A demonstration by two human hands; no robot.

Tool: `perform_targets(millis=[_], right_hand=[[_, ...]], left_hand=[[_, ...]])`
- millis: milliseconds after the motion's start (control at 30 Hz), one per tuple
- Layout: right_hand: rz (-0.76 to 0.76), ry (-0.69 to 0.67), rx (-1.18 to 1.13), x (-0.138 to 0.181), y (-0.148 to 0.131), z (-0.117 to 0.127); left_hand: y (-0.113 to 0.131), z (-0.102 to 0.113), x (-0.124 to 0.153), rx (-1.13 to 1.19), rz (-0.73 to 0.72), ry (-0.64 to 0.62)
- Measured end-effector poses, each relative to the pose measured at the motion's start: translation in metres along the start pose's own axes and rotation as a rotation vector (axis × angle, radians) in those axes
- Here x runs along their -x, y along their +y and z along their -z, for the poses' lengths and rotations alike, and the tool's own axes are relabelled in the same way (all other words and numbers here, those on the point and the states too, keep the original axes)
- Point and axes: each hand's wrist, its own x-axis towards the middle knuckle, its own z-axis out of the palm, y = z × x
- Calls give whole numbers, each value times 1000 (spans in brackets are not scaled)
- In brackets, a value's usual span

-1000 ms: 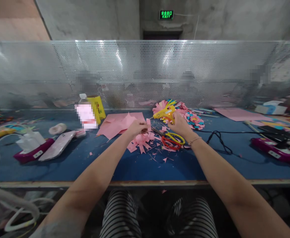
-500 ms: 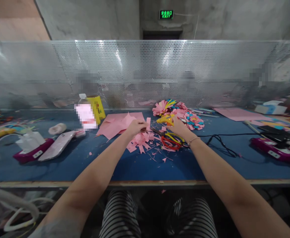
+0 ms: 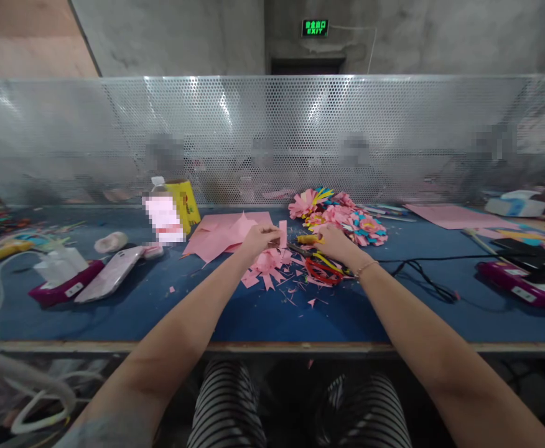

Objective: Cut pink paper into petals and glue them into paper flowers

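My left hand (image 3: pixel 259 238) is closed, pinching a small pink paper piece (image 3: pixel 282 233) held upright over a heap of pink paper scraps (image 3: pixel 272 269). My right hand (image 3: pixel 334 241) is wrapped round a yellow glue gun (image 3: pixel 308 239), its nozzle low near the paper piece. Red and yellow scissors (image 3: pixel 321 269) lie just in front of my right hand. Beyond it sits a pile of pink and multicoloured paper flowers (image 3: pixel 342 215). The gun's black cord (image 3: pixel 422 274) trails right across the blue table (image 3: pixel 254 314).
Pink paper sheets (image 3: pixel 221 231) lie behind my left hand, next to a yellow box (image 3: pixel 185 202) and a bottle (image 3: pixel 163 214). Magenta cases sit at left (image 3: pixel 62 283) and right (image 3: pixel 517 283). A perforated metal screen (image 3: pixel 272 137) closes the table's far side.
My right hand has lowered the glue gun from above the flowers down toward the table beside the paper piece. My left hand has stayed nearly still.
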Motion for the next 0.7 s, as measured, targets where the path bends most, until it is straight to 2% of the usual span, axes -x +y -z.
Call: perform_targets(millis=[100, 233, 400, 700], right_hand=[[169, 106, -233, -1, -14, 13], [232, 12, -445, 4, -39, 26], [262, 29, -439, 8, -56, 25], [267, 119, -519, 5, -60, 24]], left_hand=[[-1, 0, 0, 30, 0, 15], [-3, -1, 0, 73, 32, 16], [-3, -5, 0, 84, 21, 29], [3, -11, 8, 119, -18, -10]])
